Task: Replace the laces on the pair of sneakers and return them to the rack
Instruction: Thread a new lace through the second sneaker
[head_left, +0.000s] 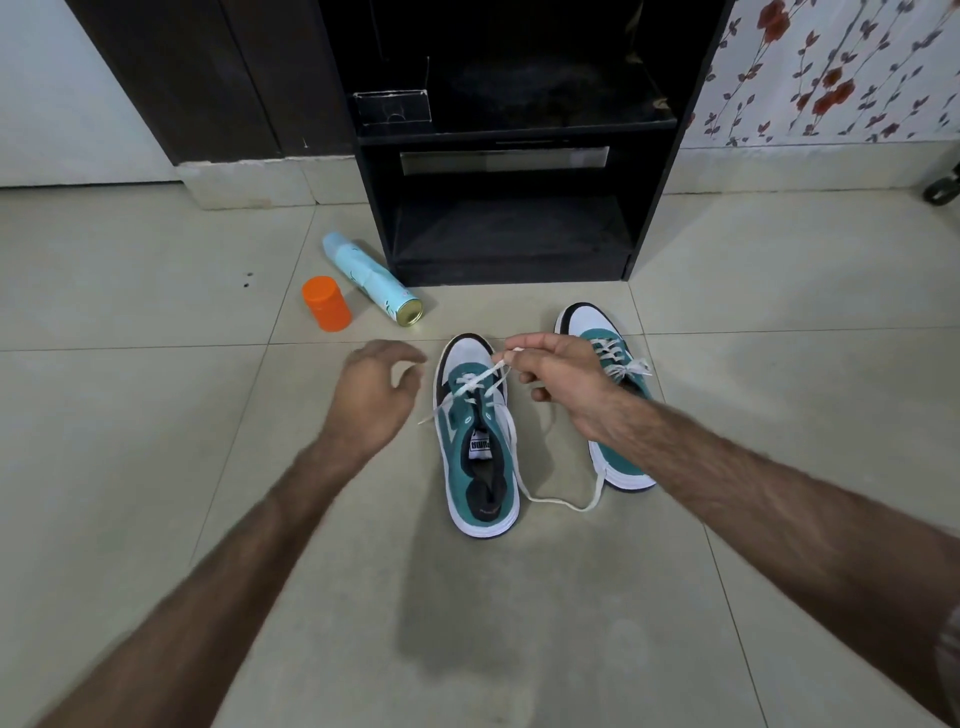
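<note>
r hand (558, 382) pinching lace (483, 379) over near sneaker (480, 457); l hand (374, 395) spread, empty.

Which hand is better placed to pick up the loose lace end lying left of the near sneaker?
Left. The left hand hovers open right by the loose lace end; the right hand already pinches the other strand.

Teal-white sneakers (480, 447) upright on floor, near one's lace (550, 493) seemingly half-threaded

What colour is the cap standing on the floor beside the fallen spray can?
Orange: the cap stands left of the light-blue spray can, clearest in the head view.
</note>
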